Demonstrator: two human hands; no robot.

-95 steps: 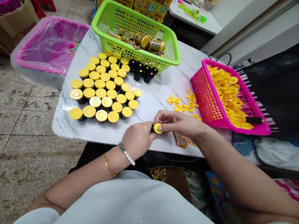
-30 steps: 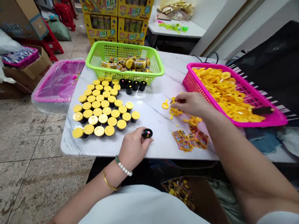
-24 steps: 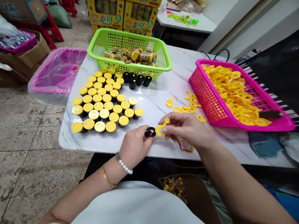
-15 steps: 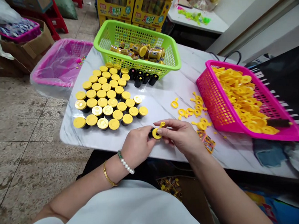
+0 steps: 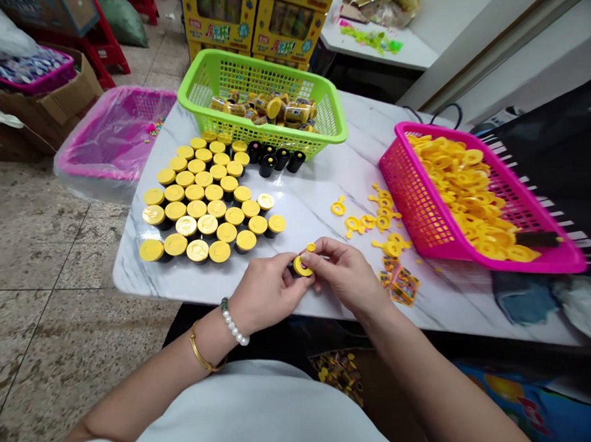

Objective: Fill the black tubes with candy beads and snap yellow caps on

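Note:
My left hand (image 5: 267, 291) is closed around a small black cup (image 5: 295, 269) at the near edge of the white marble table (image 5: 318, 186). My right hand (image 5: 341, 275) pinches a yellow ring-tab lid (image 5: 303, 266) against the cup's mouth. Both hands meet at the cup. Several capped yellow-lidded cups (image 5: 207, 200) stand in rows to the left. A few uncapped black cups (image 5: 276, 160) stand by the green basket (image 5: 261, 103). Loose yellow lids (image 5: 375, 219) lie to the right of my hands.
A pink basket (image 5: 429, 229) full of yellow lids sits at the right. Small printed cards (image 5: 402, 284) lie near the table's front edge. A plastic-lined pink basket (image 5: 113, 135) stands on the floor at the left. Yellow cartons and a cardboard box stand behind.
My right hand picked a yellow lid from the loose pile and brought it to the black cup in my left hand. Now the lid is pressed on the cup's mouth.

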